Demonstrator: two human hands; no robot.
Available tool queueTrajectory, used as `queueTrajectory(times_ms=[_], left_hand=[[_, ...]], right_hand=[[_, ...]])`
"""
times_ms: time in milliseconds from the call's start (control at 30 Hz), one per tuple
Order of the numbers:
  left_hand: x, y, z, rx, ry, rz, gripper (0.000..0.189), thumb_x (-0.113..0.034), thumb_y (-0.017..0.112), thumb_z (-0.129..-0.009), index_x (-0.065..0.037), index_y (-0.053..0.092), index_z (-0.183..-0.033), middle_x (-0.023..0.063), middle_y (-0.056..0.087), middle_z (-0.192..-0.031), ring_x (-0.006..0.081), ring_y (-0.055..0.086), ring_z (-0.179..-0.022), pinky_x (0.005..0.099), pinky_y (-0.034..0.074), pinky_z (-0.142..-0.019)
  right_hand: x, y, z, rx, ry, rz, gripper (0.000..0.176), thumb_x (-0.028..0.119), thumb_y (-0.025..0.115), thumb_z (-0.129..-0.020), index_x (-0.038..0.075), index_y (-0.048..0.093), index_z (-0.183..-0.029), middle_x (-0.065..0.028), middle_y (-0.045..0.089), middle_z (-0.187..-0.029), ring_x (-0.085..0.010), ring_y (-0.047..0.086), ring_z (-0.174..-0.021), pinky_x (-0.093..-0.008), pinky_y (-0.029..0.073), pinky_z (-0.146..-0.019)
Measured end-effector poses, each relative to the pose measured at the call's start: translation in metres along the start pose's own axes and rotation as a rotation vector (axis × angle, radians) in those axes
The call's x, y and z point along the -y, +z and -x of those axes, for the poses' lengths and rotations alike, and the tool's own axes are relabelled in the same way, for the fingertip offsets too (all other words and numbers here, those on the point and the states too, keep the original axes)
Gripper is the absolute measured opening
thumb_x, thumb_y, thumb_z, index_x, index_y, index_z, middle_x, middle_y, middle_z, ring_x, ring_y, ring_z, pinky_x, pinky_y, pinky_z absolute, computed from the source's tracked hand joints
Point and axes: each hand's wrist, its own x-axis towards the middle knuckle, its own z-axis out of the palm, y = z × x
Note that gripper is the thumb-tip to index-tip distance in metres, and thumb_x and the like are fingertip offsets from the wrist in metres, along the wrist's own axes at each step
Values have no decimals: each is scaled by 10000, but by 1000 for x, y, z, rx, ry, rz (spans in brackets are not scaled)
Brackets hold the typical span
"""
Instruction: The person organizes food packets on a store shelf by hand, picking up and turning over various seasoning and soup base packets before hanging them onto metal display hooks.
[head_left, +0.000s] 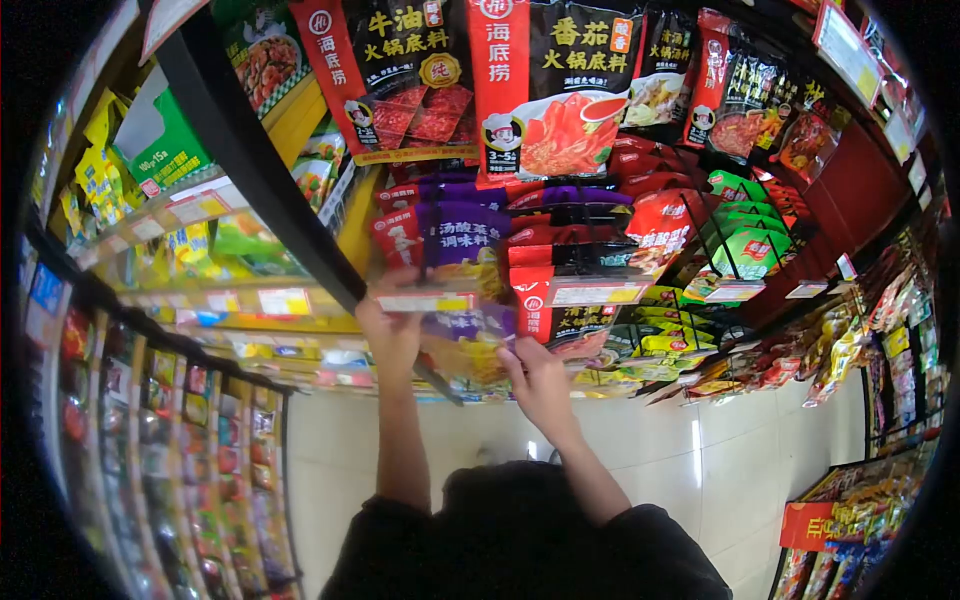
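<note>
Nearest the camera: the wearer's black top (520,540), bare forearms reaching up from it to a packed seasoning rack. Purple seasoning packet (465,350) sits between the two hands, below the shelf-edge price label (425,302), blurred. Right hand (542,385): grip looks closed, thumb and fingers pinching the packet's right edge. Left hand (392,328): by the packet's left side, at the label's left end; too blurred, can't tell if that grip is closed on anything. Matching purple packets (465,238) stand just above the label, with a red-and-black hotpot base packet (568,325) right of the held one and green packets (745,245) further right. Handling, my read: light, soft pouch, probably liquid or paste inside, so it sags and shifts; glossy film, likely slippery. Not brittle, but a hard squeeze could stress the seals. Best hold: flat side edges, one hand each, fingers behind, thumbs in front.
</note>
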Motion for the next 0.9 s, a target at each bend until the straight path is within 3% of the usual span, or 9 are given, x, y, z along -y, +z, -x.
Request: queueTrajectory(times_ms=[33,133,367,467,567,700,733,800,900], left_hand=[[-1,-2,1,-10,-49,4,171,41,675,-843,62,683,-1013,156,725,-1055,182,705,-941,325,550,-843],[-13,3,-1,-22,289,-127,178,9,683,-858,64,678,-1027,178,712,-1084,187,702,-938,334,556,-840],[-35,14,-6,-31,-28,-104,209,-65,673,-881,74,674,-1037,146,730,-1013,192,700,-916,296,548,-812],[-19,7,-11,14,8,-194,230,-67,687,-895,65,670,-1083,112,730,-960,187,699,-907,285,544,-825],[-5,10,-21,62,-6,-238,273,-88,655,-919,52,646,-1153,113,710,-1038,200,691,-992,290,534,-904],[51,16,-26,-42,108,192,306,-49,551,-957,39,582,-1248,151,618,-1255,248,629,-1179,353,486,-1061],[62,22,-31,-81,189,141,370,2,548,-935,18,589,-1303,152,662,-1234,211,625,-1174,324,475,-1039],[81,36,-40,-187,380,-172,394,13,546,-923,29,587,-1314,163,662,-1251,232,634,-1170,347,478,-1048],[84,50,-45,-335,470,-327,416,-2,563,-916,53,572,-1329,199,624,-1294,295,623,-1179,375,465,-1059]], right_hand=[[0,0,0,-6,-15,-3,167,158,648,-974,-7,665,-962,-172,656,-895,-393,660,-827,-474,516,-685],[9,-5,-2,-30,-29,-1,156,148,651,-970,-7,666,-968,-177,662,-909,-400,662,-818,-475,517,-686],[2,-8,-6,-55,-17,-74,163,94,631,-970,3,684,-1094,-208,686,-987,-413,683,-879,-460,545,-738],[0,-11,3,-100,-19,-96,216,60,633,-961,11,679,-1166,-205,707,-1026,-391,700,-921,-435,557,-772],[7,-35,14,-96,-53,-111,241,38,644,-954,26,685,-1191,-172,734,-1032,-337,720,-946,-396,560,-792],[-15,-75,45,-38,-32,-114,205,26,646,-950,31,710,-1144,-157,733,-1010,-299,721,-902,-359,559,-783],[-23,-87,51,-37,-16,-99,198,23,645,-949,32,716,-1134,-157,730,-1005,-293,720,-888,-350,558,-777],[-46,-112,58,-110,29,-51,178,31,645,-950,32,723,-1110,-156,728,-980,-282,720,-864,-346,557,-752],[-81,-151,71,-253,174,11,155,60,633,-967,19,716,-1092,-158,738,-981,-277,724,-865,-347,562,-759]])
